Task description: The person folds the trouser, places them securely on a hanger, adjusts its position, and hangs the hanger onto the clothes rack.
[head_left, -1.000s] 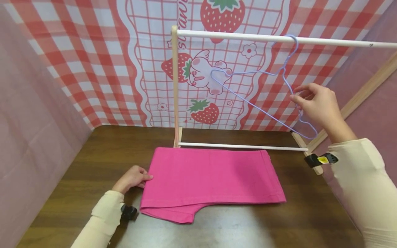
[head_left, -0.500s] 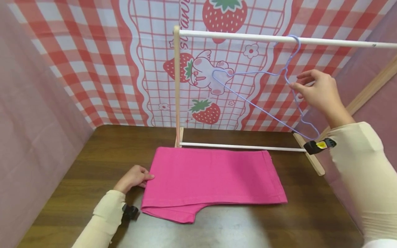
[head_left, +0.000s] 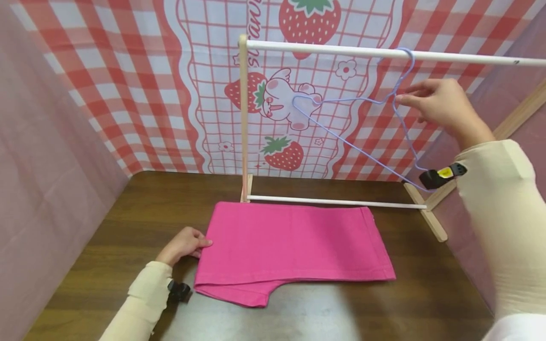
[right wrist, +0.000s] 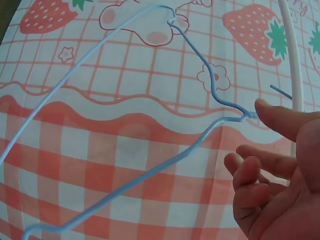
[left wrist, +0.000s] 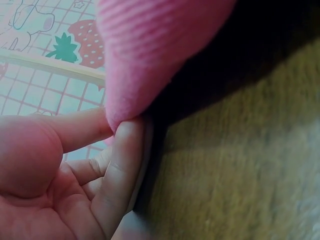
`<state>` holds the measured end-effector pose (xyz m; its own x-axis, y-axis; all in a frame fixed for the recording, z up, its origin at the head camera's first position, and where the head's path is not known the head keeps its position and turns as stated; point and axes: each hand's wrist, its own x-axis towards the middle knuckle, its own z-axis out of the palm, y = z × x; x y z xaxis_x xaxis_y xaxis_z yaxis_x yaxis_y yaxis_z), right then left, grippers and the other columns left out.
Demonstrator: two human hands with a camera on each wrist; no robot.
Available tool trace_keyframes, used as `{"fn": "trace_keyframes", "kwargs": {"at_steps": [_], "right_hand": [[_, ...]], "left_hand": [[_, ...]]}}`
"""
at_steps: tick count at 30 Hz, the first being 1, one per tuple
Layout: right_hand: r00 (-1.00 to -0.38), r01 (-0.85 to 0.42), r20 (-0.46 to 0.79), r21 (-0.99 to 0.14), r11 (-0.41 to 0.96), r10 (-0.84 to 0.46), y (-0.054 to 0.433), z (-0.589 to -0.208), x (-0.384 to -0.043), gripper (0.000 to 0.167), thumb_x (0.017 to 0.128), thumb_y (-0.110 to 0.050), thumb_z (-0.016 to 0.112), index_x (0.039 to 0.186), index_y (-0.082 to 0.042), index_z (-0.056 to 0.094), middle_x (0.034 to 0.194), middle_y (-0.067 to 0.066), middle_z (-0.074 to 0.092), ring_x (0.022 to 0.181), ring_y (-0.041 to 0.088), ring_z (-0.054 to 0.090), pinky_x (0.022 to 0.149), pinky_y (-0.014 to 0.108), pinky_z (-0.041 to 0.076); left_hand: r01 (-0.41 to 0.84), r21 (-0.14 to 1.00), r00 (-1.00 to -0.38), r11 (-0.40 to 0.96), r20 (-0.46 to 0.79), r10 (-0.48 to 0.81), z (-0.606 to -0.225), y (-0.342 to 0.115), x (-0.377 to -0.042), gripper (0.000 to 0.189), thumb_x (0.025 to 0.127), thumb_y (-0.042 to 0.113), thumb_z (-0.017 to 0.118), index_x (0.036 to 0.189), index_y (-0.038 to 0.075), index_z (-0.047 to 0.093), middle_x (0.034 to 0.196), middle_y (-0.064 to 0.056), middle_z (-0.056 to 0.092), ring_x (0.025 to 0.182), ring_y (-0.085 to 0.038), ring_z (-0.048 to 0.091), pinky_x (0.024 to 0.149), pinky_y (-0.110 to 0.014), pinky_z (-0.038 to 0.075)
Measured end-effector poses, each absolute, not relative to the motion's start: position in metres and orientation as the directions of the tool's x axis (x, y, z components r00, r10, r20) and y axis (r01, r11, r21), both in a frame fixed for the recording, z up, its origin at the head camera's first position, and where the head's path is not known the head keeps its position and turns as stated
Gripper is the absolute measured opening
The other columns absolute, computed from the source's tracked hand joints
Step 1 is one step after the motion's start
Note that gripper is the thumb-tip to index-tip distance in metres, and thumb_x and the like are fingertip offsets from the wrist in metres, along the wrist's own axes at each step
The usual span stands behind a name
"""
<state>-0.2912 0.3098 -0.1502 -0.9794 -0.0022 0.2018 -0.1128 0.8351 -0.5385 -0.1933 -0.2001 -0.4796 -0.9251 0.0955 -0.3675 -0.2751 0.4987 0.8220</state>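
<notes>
Folded pink pants [head_left: 294, 244] lie flat on the wooden table. At their left edge, my left hand [head_left: 183, 244] pinches the cloth between thumb and fingers, as the pinched pink fabric [left wrist: 135, 85] in the left wrist view shows. A thin light-blue wire hanger [head_left: 354, 150] hangs by its hook from the white top rail. My right hand [head_left: 441, 106] is up at the hanger's neck. In the right wrist view the thumb [right wrist: 280, 120] lies right by the twisted neck, with the other fingers loosely bent and apart from it.
The clothes rack has a white top rail [head_left: 320, 48], a wooden left post [head_left: 244, 118] and a low white bar [head_left: 337, 202] just behind the pants. A strawberry-print cloth [head_left: 141, 94] covers the back. Pinkish curtains [head_left: 47, 142] close off the sides.
My right hand has risen along the hanger's side wire to its neck, the thumb and fingers parting from the wire. The left hand, the pants and the hanger have stayed in place.
</notes>
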Motion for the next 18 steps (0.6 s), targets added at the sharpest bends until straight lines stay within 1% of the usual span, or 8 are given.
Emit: {"fn": "trace_keyframes", "kwargs": {"at_steps": [3,5,7,9,10,12,15,18], "right_hand": [[-0.983,-0.115,0.182,-0.516,0.849,-0.023,0.307,-0.150,-0.296,0.068,0.091,-0.052,0.061,0.136,-0.003,0.053,0.079,-0.026,0.056,0.065,0.007,0.054,0.055,0.021,0.046],[-0.983,-0.128,0.179,-0.509,0.851,-0.040,0.302,-0.151,-0.300,0.065,0.091,-0.052,0.060,0.133,-0.002,0.056,0.082,-0.020,0.056,0.070,0.010,0.051,0.055,0.022,0.044],[-0.982,-0.146,0.180,-0.491,0.859,-0.064,0.299,-0.152,-0.304,0.059,0.092,-0.052,0.059,0.123,-0.002,0.061,0.082,-0.014,0.057,0.073,0.012,0.046,0.056,0.024,0.041],[-0.980,-0.159,0.183,-0.480,0.863,-0.078,0.297,-0.154,-0.306,0.051,0.092,-0.051,0.059,0.109,-0.003,0.066,0.078,-0.011,0.058,0.073,0.015,0.042,0.056,0.028,0.037],[-0.979,-0.162,0.186,-0.476,0.864,-0.081,0.296,-0.154,-0.308,0.048,0.092,-0.050,0.059,0.102,-0.004,0.067,0.074,-0.011,0.059,0.072,0.015,0.041,0.056,0.030,0.035],[-0.981,-0.157,0.176,-0.476,0.865,-0.081,0.294,-0.153,-0.309,0.044,0.093,-0.049,0.059,0.094,-0.007,0.069,0.071,-0.012,0.059,0.073,0.016,0.041,0.059,0.032,0.033],[-0.985,-0.140,0.156,-0.492,0.859,-0.071,0.292,-0.151,-0.311,0.039,0.092,-0.049,0.061,0.086,-0.011,0.071,0.066,-0.013,0.060,0.072,0.014,0.045,0.062,0.030,0.037],[-0.991,-0.125,0.116,-0.551,0.825,-0.072,0.288,-0.149,-0.313,0.035,0.091,-0.047,0.063,0.079,-0.015,0.071,0.061,-0.012,0.061,0.065,0.009,0.049,0.060,0.024,0.042]], "left_hand": [[-0.275,0.827,-0.926,0.490,-0.365,0.098,-0.480,-0.199,-0.192,0.016,0.089,0.008,0.067,0.085,-0.007,0.064,0.067,0.000,0.058,0.054,-0.007,0.059,0.056,-0.025,0.055],[-0.278,0.829,-0.926,0.485,-0.366,0.096,-0.479,-0.200,-0.192,0.016,0.089,0.008,0.067,0.084,-0.007,0.064,0.067,0.000,0.058,0.054,-0.007,0.059,0.056,-0.025,0.056],[-0.281,0.829,-0.924,0.484,-0.369,0.096,-0.478,-0.199,-0.191,0.016,0.089,0.008,0.067,0.084,-0.007,0.064,0.067,0.000,0.058,0.054,-0.007,0.059,0.056,-0.025,0.056],[-0.286,0.831,-0.924,0.477,-0.371,0.094,-0.479,-0.199,-0.191,0.016,0.089,0.008,0.067,0.083,-0.006,0.064,0.067,0.000,0.058,0.055,-0.008,0.059,0.056,-0.026,0.056],[-0.287,0.831,-0.923,0.476,-0.373,0.094,-0.479,-0.199,-0.191,0.016,0.089,0.008,0.067,0.083,-0.006,0.064,0.067,0.000,0.058,0.055,-0.008,0.059,0.056,-0.026,0.056],[-0.288,0.830,-0.922,0.477,-0.376,0.097,-0.479,-0.198,-0.190,0.016,0.089,0.008,0.067,0.083,-0.006,0.063,0.067,0.000,0.058,0.055,-0.008,0.060,0.056,-0.026,0.056],[-0.291,0.826,-0.920,0.482,-0.380,0.096,-0.478,-0.199,-0.191,0.016,0.089,0.010,0.068,0.084,-0.005,0.064,0.068,0.000,0.058,0.056,-0.008,0.060,0.057,-0.026,0.056],[-0.289,0.818,-0.919,0.498,-0.383,0.096,-0.476,-0.201,-0.191,0.017,0.090,0.011,0.067,0.085,-0.005,0.064,0.068,0.000,0.058,0.056,-0.008,0.059,0.057,-0.026,0.056]]}}
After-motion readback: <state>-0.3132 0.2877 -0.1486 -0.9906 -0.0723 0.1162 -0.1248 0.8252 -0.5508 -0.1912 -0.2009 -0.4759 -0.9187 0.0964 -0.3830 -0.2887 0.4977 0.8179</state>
